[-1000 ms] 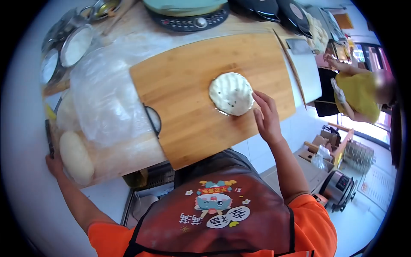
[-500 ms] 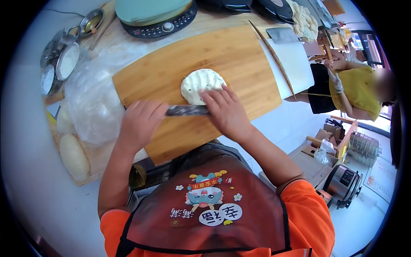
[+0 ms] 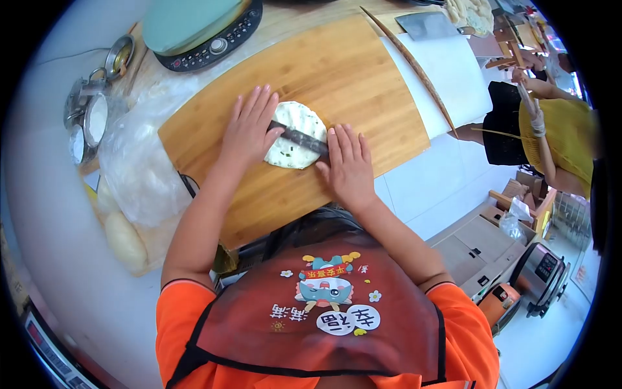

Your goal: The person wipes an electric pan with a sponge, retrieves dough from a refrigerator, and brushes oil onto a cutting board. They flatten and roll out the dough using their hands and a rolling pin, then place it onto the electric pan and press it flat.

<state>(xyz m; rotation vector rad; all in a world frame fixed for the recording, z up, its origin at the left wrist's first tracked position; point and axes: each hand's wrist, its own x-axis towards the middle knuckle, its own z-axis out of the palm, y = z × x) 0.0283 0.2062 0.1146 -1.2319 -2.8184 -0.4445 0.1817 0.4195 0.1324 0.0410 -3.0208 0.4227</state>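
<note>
Your wide brown wooden board (image 3: 356, 84) looks to overhang at the near side; hard pressing there could rock it. Left hand (image 3: 249, 133) and right hand (image 3: 350, 165): palms down, fingers outstretched, no grip. Unequal push would thin one side of the white, green-flecked, flat round dough (image 3: 288, 157), which sits about mid-board; a dry-looking surface can't be confirmed, so sticking is possible. Dark, slim, cylindrical pin (image 3: 301, 139) lies across it, far left to near right, ends under your hands; ungripped, it could skid.

Room: bare wood far and right of the dough. Crumpled clear plastic sheet (image 3: 133, 168) crowds the left edge; long brown tapered wooden stick (image 3: 421, 74) lies along the right.
</note>
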